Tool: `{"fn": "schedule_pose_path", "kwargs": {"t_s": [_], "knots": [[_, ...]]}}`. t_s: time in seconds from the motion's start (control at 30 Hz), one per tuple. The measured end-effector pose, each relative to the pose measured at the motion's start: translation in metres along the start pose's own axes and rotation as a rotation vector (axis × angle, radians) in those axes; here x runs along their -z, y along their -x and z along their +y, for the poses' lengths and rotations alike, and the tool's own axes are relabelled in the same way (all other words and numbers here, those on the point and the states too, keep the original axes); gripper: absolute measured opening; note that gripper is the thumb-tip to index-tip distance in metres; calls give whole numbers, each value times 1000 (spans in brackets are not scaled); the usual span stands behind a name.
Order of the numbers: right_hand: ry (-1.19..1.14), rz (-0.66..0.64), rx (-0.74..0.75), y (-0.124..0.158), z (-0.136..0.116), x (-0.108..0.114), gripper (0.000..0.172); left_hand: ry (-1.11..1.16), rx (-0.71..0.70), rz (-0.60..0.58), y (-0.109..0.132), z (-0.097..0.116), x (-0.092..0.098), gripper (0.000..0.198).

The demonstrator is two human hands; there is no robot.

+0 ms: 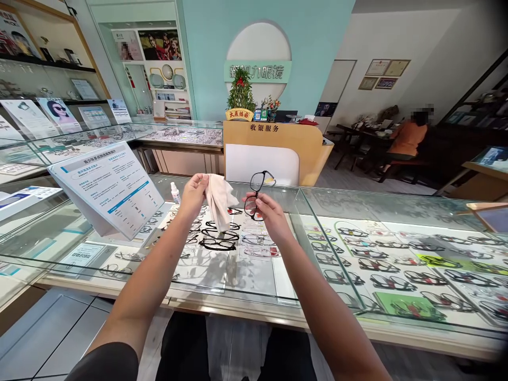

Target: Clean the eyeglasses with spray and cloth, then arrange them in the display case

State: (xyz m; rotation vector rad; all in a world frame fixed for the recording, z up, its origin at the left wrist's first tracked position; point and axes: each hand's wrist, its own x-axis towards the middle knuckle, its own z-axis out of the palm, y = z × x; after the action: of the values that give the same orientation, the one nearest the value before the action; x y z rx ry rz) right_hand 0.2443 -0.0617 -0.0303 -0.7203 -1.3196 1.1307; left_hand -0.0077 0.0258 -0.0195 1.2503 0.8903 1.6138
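My left hand [194, 196] pinches a pale pink cloth [218, 201], which hangs in loose folds above the glass counter. In my right hand [270, 216] is a pair of black-framed eyeglasses [257, 181], turned on end, with my thumb and fingers at the lower lens. Cloth and eyeglasses are close to each other but apart. A small white spray bottle [175, 192] stands on the counter just beyond my left forearm. Below both hands, several dark eyeglass frames [217, 244] lie in rows inside the display case.
A large tent-shaped printed sign [113, 185] stands on the counter at left. The glass counter [254, 296] spans the front, with more eyeglasses [392, 282] under glass at right. Behind it are a wooden cashier desk [273, 137] and a seated person [410, 137] in orange.
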Motion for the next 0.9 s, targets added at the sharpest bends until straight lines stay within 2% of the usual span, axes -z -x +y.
{"fn": "schedule_pose_path", "kwargs": {"t_s": [0.2,0.37,0.6,0.9], "knots": [[-23,31,49,3,-7,-1,37,0,146,-267,35,-2,-33,64],[21,92,99,2,-2,1,30,11,199,-394,53,1,-47,66],[52,36,69,1,4,2,30,60,233,-497,60,4,-52,67],[107,-19,73,2,-1,-1,31,56,241,-515,59,2,-51,69]]}}
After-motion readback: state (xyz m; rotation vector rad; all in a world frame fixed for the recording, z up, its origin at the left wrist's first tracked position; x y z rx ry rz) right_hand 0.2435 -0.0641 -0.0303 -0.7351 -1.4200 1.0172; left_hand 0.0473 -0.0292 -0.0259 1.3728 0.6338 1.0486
